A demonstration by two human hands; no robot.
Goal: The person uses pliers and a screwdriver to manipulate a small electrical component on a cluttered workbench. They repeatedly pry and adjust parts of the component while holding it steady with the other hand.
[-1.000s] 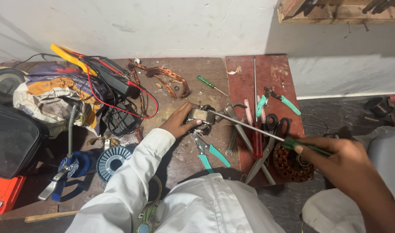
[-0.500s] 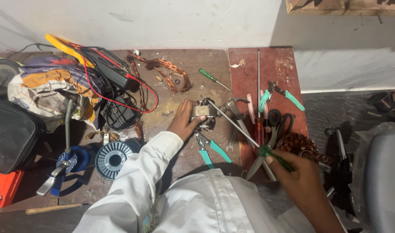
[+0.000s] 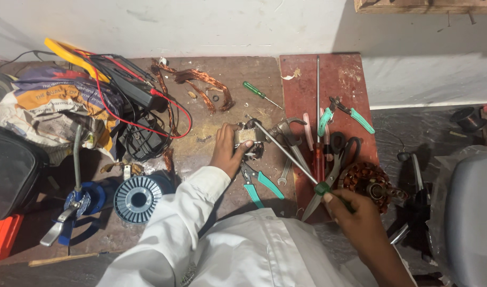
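Not much had changed from half a second earlier: left hand [image 3: 228,151] still clamped the small metal part [image 3: 247,139] mid-frame, right hand [image 3: 355,215] still gripped the green-handled screwdriver [image 3: 294,155], now a bit lower right, tip on the part.

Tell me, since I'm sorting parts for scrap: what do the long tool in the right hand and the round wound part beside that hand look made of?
The long screwdriver: a thin grey shaft with a dull metallic sheen, likely steel, and a glossy green handle, probably plastic. The round wound part: reddish-brown glinting coils, apparently copper wire, around a darker core, likely metal.
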